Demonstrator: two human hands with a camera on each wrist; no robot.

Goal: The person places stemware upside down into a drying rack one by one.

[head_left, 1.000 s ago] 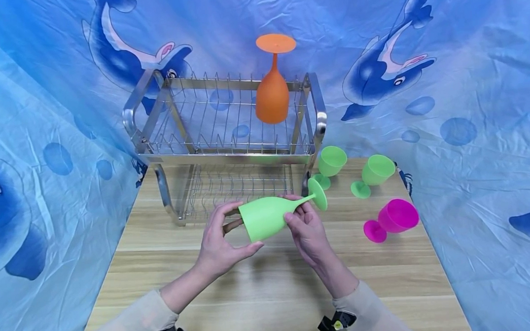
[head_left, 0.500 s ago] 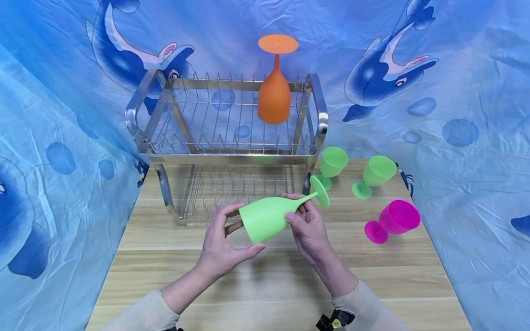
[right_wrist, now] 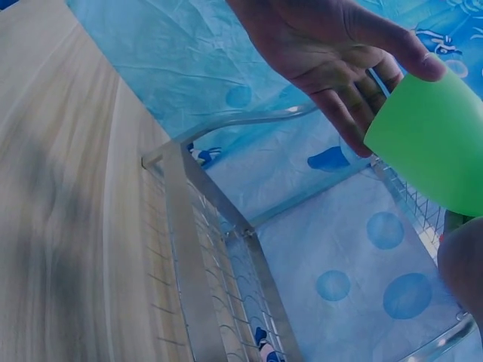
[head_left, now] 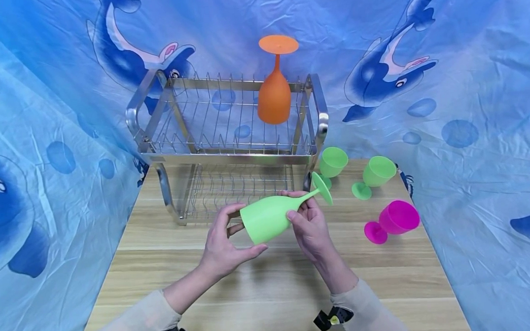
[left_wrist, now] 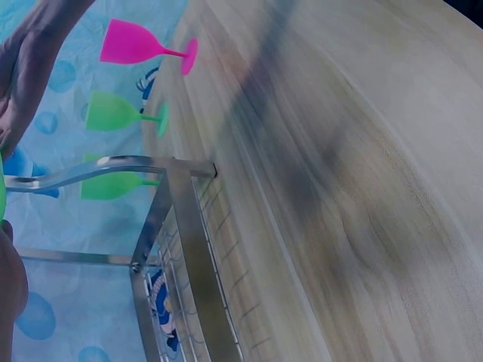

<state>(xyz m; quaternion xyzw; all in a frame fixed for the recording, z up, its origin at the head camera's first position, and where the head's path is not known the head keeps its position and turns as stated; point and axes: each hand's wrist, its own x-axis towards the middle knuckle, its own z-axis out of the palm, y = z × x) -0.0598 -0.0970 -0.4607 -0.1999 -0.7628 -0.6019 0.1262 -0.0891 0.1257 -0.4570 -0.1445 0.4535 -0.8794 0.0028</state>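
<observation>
One tall green cup (head_left: pixel 267 218) is tipped sideways over the desk (head_left: pixel 270 293), near the rack (head_left: pixel 229 160). Your left hand (head_left: pixel 221 241) holds its rim; your right hand (head_left: pixel 309 227) pinches near its stem.

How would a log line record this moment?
left hand: at mouth of tilted green goblet | right hand: grips near its stem | orange goblet: upside down on rack

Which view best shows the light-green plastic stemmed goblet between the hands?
The head view: the goblet shows from rim to base, stem included. The right wrist view shows only part of its bowl; the left wrist view, just a green sliver at the left edge.
</observation>
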